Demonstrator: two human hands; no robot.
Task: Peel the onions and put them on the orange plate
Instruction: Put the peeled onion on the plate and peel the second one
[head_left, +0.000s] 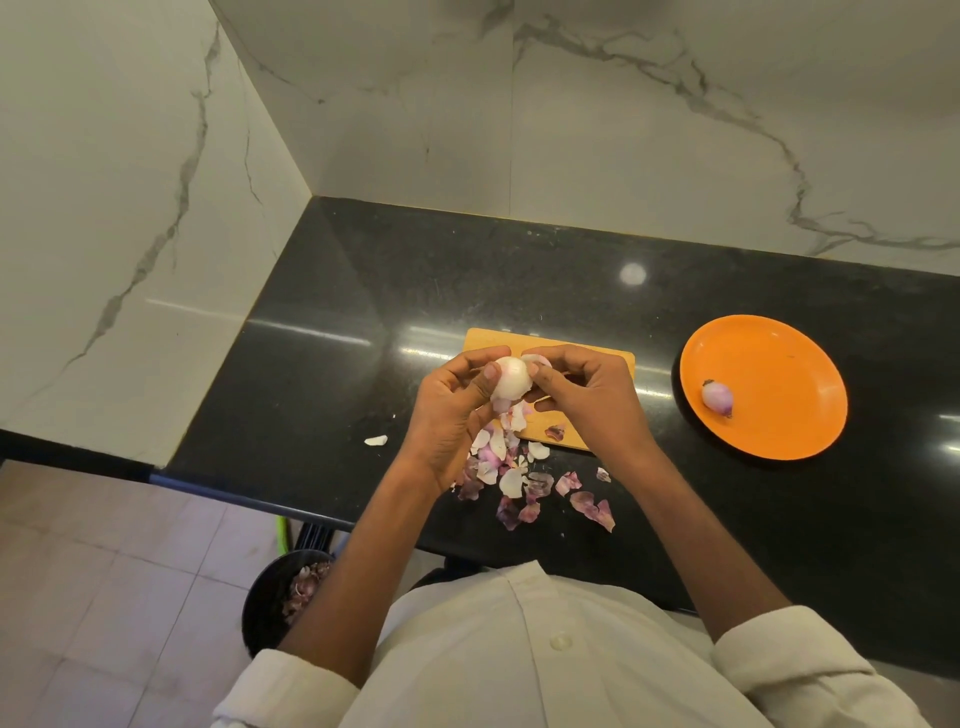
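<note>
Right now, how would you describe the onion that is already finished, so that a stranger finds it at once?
Look at the black countertop, then at the round orange plate on its right side. The small purple onion lies alone near the plate's left edge; the other onion, pale, sits in the hands over the wooden cutting board.

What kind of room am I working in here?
Most likely a home kitchen: a black stone counter against marble-look wall tiles, with a wooden chopping board and onion peels on it.
</note>
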